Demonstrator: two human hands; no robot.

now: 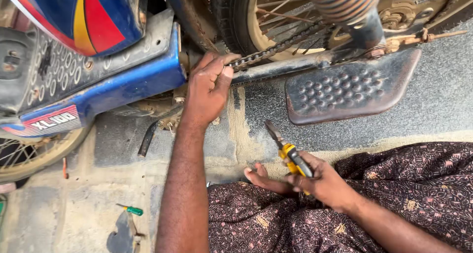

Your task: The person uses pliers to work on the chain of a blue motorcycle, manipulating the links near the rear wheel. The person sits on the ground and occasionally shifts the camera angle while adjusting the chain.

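Your left hand (209, 88) is up at frame centre, fingers pinched shut on the drive chain (276, 48) right where it leaves the blue frame panel (133, 83); looks like you're gripping the loose end or a link there, exact link hidden under your fingertips. Your right hand (320, 181) sits lower right of centre, resting on your patterned-cloth lap (276, 223), closed around the yellow-handled pliers (288, 152), nose pointing up-left toward the chain, jaws together, nothing in them. The hands are well apart. My read: you're mid chain work, holding the chain steady at the join, pliers staged but not yet applied. Next move calls for bringing the plier tip up to the link under your left thumb, without letting chain tension slip; keep the pinch tight and approach from below, clear of the swingarm bar (295, 66). Outward: the chain runs upper right over the spoked rear wheel (276, 16) toward the sprocket (399, 14), with the shock spring (342, 2) at top. The studded footrest plate (350, 88) is just right of your left hand. A small green-handled screwdriver (132, 210) lies on the sandy floor (74, 208) at lower left, well apart from both hands.
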